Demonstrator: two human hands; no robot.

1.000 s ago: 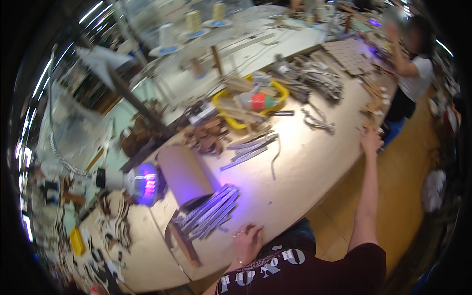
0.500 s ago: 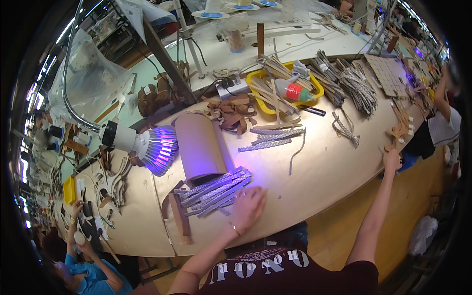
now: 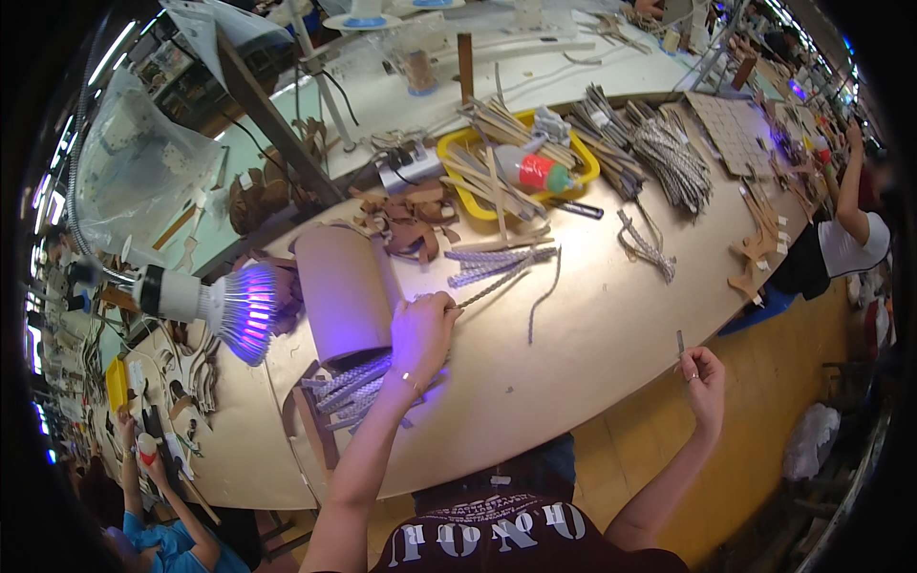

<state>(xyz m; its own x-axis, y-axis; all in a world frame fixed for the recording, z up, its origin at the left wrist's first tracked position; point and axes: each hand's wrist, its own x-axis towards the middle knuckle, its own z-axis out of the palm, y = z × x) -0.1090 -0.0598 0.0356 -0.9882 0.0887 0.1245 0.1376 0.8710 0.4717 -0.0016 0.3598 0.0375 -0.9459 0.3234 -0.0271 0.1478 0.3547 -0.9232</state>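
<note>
My left hand (image 3: 423, 332) is closed in a pinch on the near end of a thin braided strip (image 3: 494, 288), which slants up toward the right over the table. Under and beside that wrist lies a bundle of grey-white braided strips (image 3: 358, 390), at the mouth of a brown cardboard tube (image 3: 342, 291). My right hand (image 3: 705, 382), at the table's front edge on the right, pinches a short narrow grey piece (image 3: 680, 341) that points upward; its kind is too small to tell. More braided strips (image 3: 487, 265) lie just beyond my left hand.
A lit lamp (image 3: 239, 310) stands left of the tube. Behind are brown scraps (image 3: 411, 224) and a yellow basket (image 3: 585, 177) holding strips and a bottle. Bundled braids (image 3: 669, 167) and brown cut pieces (image 3: 755, 244) lie on the right. Co-workers sit at both sides.
My left hand has moved from the braided bundle up to the thin strip and gripped its end. My right hand has drawn back from the brown pieces, holding the narrow grey piece. The view has shifted.
</note>
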